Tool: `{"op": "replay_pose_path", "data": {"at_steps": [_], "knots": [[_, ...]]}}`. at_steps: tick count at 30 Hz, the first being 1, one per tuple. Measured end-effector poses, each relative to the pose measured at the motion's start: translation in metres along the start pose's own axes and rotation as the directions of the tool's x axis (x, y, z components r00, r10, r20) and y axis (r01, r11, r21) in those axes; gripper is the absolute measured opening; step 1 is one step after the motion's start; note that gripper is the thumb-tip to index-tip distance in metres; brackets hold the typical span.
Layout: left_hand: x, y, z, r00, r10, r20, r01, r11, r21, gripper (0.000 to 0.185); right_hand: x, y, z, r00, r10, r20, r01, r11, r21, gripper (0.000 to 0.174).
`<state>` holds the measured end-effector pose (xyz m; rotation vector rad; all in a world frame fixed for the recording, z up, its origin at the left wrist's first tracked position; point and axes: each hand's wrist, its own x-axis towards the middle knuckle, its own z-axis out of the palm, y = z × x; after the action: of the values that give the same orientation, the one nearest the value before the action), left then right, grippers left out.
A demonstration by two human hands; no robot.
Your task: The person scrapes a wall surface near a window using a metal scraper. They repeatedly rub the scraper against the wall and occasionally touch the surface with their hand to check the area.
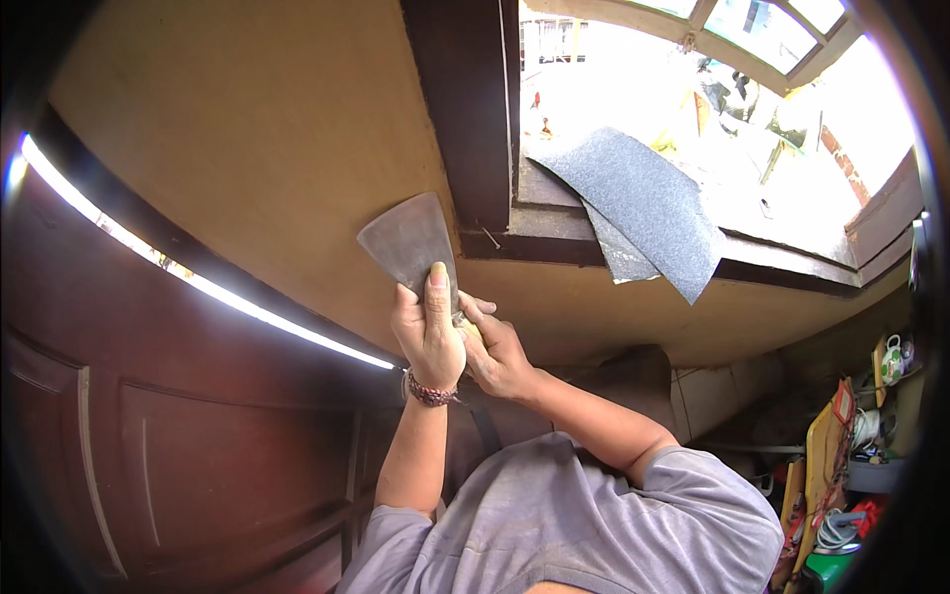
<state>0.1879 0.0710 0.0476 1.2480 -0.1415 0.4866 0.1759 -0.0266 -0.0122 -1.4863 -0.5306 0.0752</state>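
Observation:
A broad-bladed putty knife point(415, 237) is raised in front of a tan wall point(297, 134). My left hand point(429, 338), with a braided bracelet at its wrist, grips the lower part of the flared metal blade, thumb flat on its face. My right hand point(501, 356) is closed around the light-coloured handle point(469, 330), which is mostly hidden by my fingers. The two hands are close together. Whether the blade's edge touches the wall, I cannot tell. Up and to the right, grey sandpaper sheets point(638, 200) lie overlapping on the window sill, their lower corners hanging over its edge.
A nail point(491, 238) sticks out of the dark window frame point(475, 111). At left stands a dark red panelled door point(223, 445), with a bright gap along its edge. Cords, yellow boards point(820, 453) and a green item point(831, 570) crowd the lower right.

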Motion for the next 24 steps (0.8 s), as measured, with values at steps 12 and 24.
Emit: {"op": "replay_pose_path", "data": {"at_steps": [12, 24], "knots": [[0.001, -0.002, 0.001, 0.997, 0.072, -0.002, -0.072, 0.997, 0.001, 0.017, 0.006, 0.001, -0.001, 0.993, -0.113, 0.046, 0.111, 0.993, 0.044, 0.052], [0.004, 0.011, 0.010, 0.997, 0.070, -0.044, -0.065, 0.990, 0.123, 0.019, 0.006, -0.008, -0.002, 0.996, -0.030, 0.081, 0.015, 0.982, 0.186, 0.053]]}}
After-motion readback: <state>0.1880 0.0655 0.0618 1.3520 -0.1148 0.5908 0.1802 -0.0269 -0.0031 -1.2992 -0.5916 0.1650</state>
